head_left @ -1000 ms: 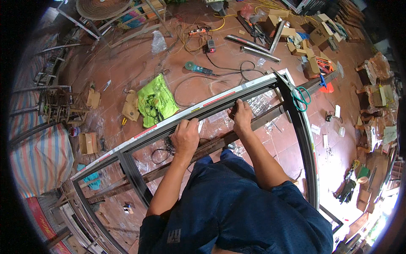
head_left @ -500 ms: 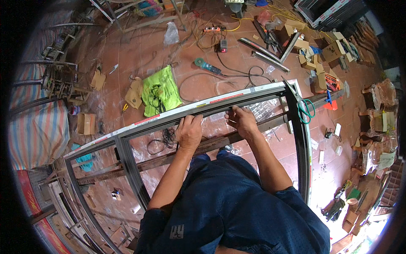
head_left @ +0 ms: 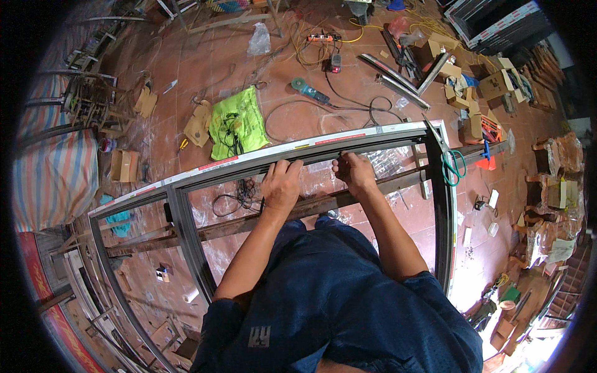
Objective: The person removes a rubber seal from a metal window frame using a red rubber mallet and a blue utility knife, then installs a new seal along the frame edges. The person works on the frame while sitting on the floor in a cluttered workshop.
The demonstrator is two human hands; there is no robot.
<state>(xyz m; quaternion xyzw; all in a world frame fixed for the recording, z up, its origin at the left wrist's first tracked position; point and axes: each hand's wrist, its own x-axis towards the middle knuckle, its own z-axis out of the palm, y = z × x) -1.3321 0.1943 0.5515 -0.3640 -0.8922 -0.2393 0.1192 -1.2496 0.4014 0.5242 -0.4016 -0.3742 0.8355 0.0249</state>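
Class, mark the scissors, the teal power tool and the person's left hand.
Scissors (head_left: 444, 149), head view: where blades meet handles.
Teal power tool (head_left: 313, 93), head view: its body.
Left hand (head_left: 282, 186), head view: its back.

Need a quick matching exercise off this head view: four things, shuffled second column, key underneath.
1. left hand
2. scissors
3. angle grinder
4. lime-green bag

A. lying at the far right corner of the dark frame
B. with black cord lying on top
C. fingertips at the frame's far rail
D. teal-bodied, on the red-brown floor

Pairs: 1-C, 2-A, 3-D, 4-B
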